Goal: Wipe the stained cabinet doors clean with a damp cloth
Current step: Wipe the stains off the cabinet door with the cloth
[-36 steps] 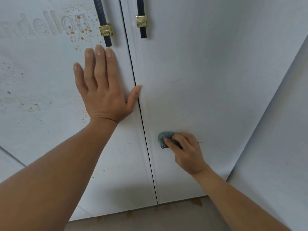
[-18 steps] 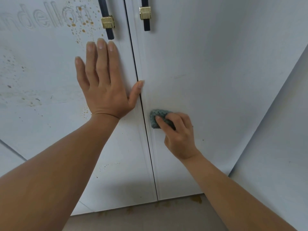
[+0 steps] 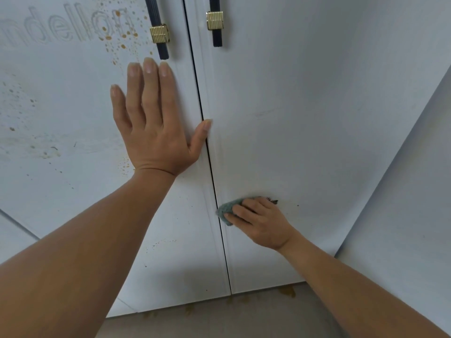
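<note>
right hand (image 3: 262,223) fingers curled round blue-green cloth (image 3: 225,210), pressing it to right cabinet door (image 3: 305,118) just beside the door gap. left hand (image 3: 153,125) flat, fingers straight, on stained left cabinet door (image 3: 61,118) above the cloth.

Most of the cloth (image 3: 225,209) lies hidden under the curled fingers (image 3: 240,213) of the right hand (image 3: 261,223); only a green edge shows. The left handle (image 3: 158,28) and the right handle (image 3: 216,20) run off the top edge. The raised lettering (image 3: 66,28) on the left door (image 3: 61,191) is cut off at the left edge. The palm of the left hand (image 3: 153,128) is hidden against that door.
</note>
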